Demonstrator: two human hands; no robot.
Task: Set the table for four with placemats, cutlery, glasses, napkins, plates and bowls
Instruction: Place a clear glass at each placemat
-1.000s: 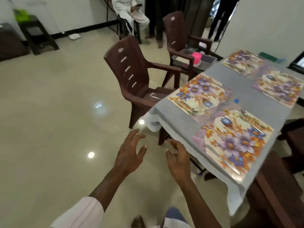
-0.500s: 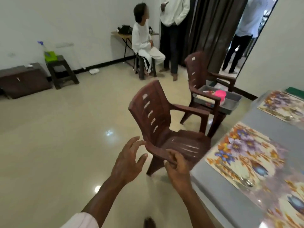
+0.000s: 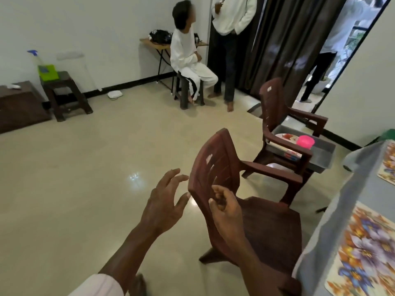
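Observation:
The table [image 3: 333, 231] with its grey cloth fills the right edge. A floral placemat [image 3: 363, 253] lies on it near me, and a corner of another placemat [image 3: 388, 165] shows farther back. A grey tray [image 3: 320, 154] sits on the far brown chair [image 3: 277, 107] and holds a pink cup [image 3: 305, 142] and plates [image 3: 286, 138]. My left hand [image 3: 164, 206] hovers with fingers spread, holding nothing, just left of the near brown chair [image 3: 220, 167]. My right hand [image 3: 225, 208] has loosely curled fingers in front of that chair's backrest and holds nothing.
Open tiled floor lies to the left. A dark stool [image 3: 64, 92] with a green box and a spray bottle stands by the wall next to a low cabinet [image 3: 19, 105]. One person sits on a stool [image 3: 188, 92]; others stand near the dark curtain and doorway.
The view swung left and away from the table, so most placemats left the frame. The near chair now stands directly before my hands, which stay raised and hold nothing.

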